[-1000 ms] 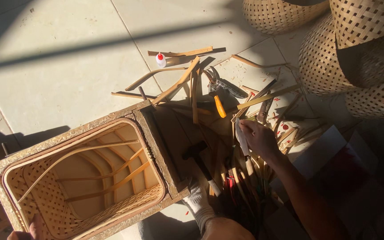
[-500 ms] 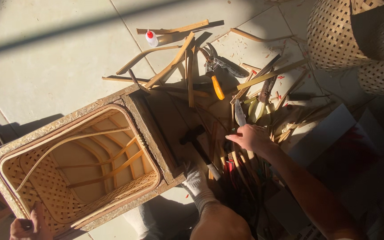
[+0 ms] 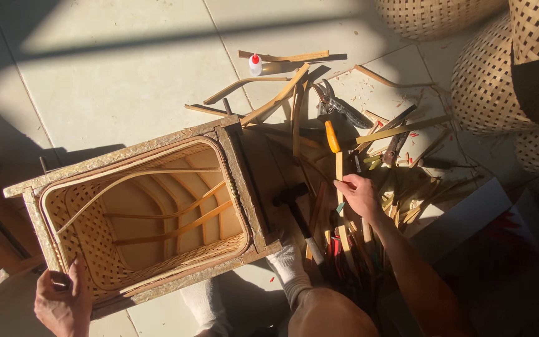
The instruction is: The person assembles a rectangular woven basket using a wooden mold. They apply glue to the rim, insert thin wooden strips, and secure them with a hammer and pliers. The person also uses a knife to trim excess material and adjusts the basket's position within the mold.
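A rectangular woven bamboo basket (image 3: 238,181) lies on the tiled floor with its open mouth facing up at me. My left hand (image 3: 63,302) grips its near left corner rim. My right hand (image 3: 360,196) rests on a pile of bamboo strips (image 3: 407,187) to the right of the basket, with its fingers curled around one flat bamboo strip (image 3: 339,167) that points away from me. A black-headed hammer (image 3: 294,206) lies just left of that hand, against the basket's side. My socked foot (image 3: 288,265) is planted by the basket's near right corner.
Beyond the pile lie an orange-handled tool (image 3: 332,136), metal shears (image 3: 338,106) and a small glue bottle with a red cap (image 3: 255,63). Several round woven baskets (image 3: 488,81) stand at the top right. A white board (image 3: 456,218) lies on the right.
My right hand has drawn back from the far part of the pile toward me, still closed on a strip. My left hand has come fully into view on the basket's corner.
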